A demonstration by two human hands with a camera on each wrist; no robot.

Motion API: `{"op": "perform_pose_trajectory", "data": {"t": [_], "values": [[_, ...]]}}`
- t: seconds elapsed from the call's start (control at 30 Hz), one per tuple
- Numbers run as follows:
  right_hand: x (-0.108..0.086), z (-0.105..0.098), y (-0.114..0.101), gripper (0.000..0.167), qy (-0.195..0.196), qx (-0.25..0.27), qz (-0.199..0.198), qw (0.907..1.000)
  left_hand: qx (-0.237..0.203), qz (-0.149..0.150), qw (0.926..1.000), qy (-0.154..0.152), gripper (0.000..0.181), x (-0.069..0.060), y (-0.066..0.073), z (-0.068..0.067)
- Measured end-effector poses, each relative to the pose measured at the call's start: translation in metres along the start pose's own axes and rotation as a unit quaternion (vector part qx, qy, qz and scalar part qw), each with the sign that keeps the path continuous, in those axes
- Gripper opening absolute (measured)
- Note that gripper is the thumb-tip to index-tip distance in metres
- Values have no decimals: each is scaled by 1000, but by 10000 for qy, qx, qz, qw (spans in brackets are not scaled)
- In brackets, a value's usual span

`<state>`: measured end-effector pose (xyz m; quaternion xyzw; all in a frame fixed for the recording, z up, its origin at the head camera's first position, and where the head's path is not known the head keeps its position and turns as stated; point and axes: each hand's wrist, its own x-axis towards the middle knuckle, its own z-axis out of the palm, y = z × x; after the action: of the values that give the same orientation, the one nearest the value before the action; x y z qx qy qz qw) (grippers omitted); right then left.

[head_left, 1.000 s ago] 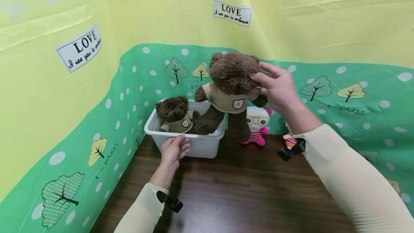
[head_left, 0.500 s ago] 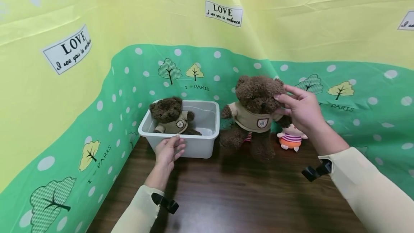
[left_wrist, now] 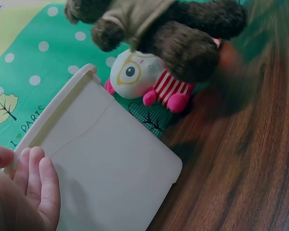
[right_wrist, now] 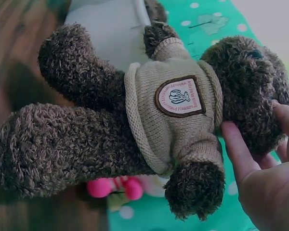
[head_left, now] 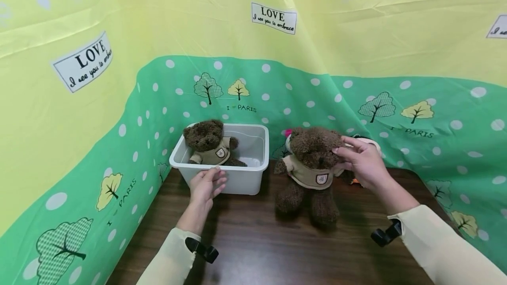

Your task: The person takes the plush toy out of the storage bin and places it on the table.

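My right hand (head_left: 366,164) grips a brown teddy bear (head_left: 313,179) by the side of its head. That bear wears a beige sweater with a badge and hangs upright, legs downward, to the right of a grey plastic bin (head_left: 259,144). In the right wrist view the thumb and fingers clasp the head of the bear (right_wrist: 173,106). A second brown teddy bear (head_left: 203,137) in a matching sweater sits in the bin's left side. My left hand (head_left: 206,186) pinches the bin's front rim between thumb and fingers; the left wrist view shows this hand (left_wrist: 31,187) at the rim too.
Behind the held bear is a white plush doll (left_wrist: 135,74) with yellow glasses and a striped pink body. Another plush toy (head_left: 370,142) is mostly hidden behind my right hand. Patterned cloth (head_left: 328,87) rises behind and left of the dark wooden table (head_left: 253,241).
The held teddy bear has moved from over the bin's right side to the right, then down towards the table. My left hand stays on the bin rim. The head view has turned slightly right.
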<state>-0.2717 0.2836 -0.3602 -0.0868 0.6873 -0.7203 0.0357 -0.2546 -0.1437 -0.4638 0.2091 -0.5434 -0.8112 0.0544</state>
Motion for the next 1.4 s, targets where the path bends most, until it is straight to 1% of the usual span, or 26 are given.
{"op": "perform_pose_trajectory", "data": {"t": [0.23,0.47,0.6,0.67,0.73,0.77,0.83,0.93,0.97,1.07,1.17,1.27,1.3,1.4], "values": [[1,-2,32,77,-56,-1,178,9998,-3,18,10000,-55,22,1,-1,0],[4,-9,51,75,-142,-167,219,9995,5,3,10000,-41,24,2,-2,0],[5,-16,63,74,-186,-424,100,9989,7,8,10000,-23,23,2,-2,0],[6,-20,70,72,-215,-520,-23,9984,-9,18,10000,-15,22,1,-2,1],[8,-23,76,70,-216,-737,-206,9968,-30,24,10000,1,21,1,-2,1],[9,-24,79,67,-230,-967,-337,9945,-42,29,10000,4,20,1,-2,1],[12,-26,84,60,-259,-1473,-610,9869,-56,36,10000,-3,19,1,-2,1],[16,-27,92,51,-236,-2268,-898,9695,-30,56,10000,-15,19,1,-2,1],[17,-27,94,49,-241,-2421,-933,9655,-33,50,10000,-19,19,1,-2,1],[19,-28,100,49,-226,-2542,-872,9630,-18,18,10000,-35,21,1,-2,1],[19,-29,108,51,-153,-2440,-784,9665,-29,-36,10000,-74,22,1,-3,2],[19,-27,118,51,-110,-2204,-725,9727,-25,-47,10000,-82,23,1,-3,1],[18,-26,121,50,-146,-2062,-725,9757,-19,-43,10000,-83,24,1,-3,1],[16,-25,129,47,-220,-1873,-747,9792,-21,-34,10000,-40,23,2,-3,1]]}}
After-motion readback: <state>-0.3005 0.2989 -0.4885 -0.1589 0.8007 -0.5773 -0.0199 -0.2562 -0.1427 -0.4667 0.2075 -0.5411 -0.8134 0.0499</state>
